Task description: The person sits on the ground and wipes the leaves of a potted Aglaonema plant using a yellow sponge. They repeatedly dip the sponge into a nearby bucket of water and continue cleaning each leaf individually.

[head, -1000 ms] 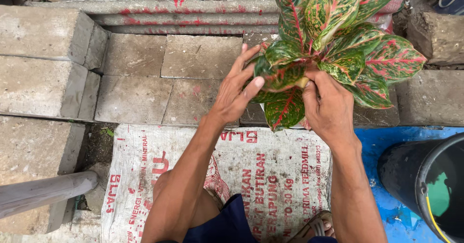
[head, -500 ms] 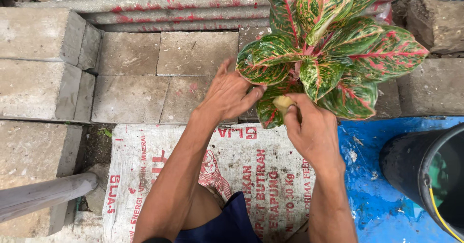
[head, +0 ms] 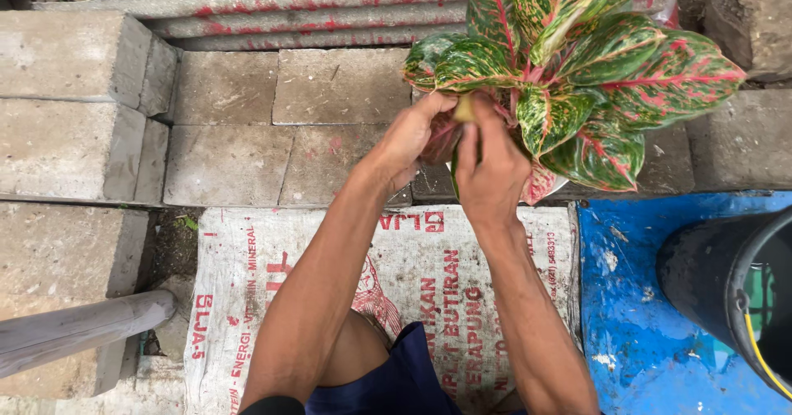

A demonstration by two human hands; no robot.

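Observation:
A plant (head: 577, 60) with green leaves veined and splashed with red stands at the upper right. Both hands reach into its lower leaves. My left hand (head: 408, 139) is closed around a leaf at the plant's left underside. My right hand (head: 488, 167) grips the base of the plant, thumb and fingers pinching a pale yellowish stem or leaf stalk (head: 464, 108). The pot under the plant is hidden by leaves and hands.
Grey concrete blocks (head: 74, 101) line the left and back. A white printed sack (head: 429, 283) lies under my arms beside a blue tarp (head: 627, 299). A black bucket (head: 730, 279) stands at the right edge. A wooden pole (head: 74, 332) lies at the lower left.
The view has shifted, so plant and hands now sit further right. Both hands have closed in together at the plant's base; the left hand went from spread to gripping a leaf.

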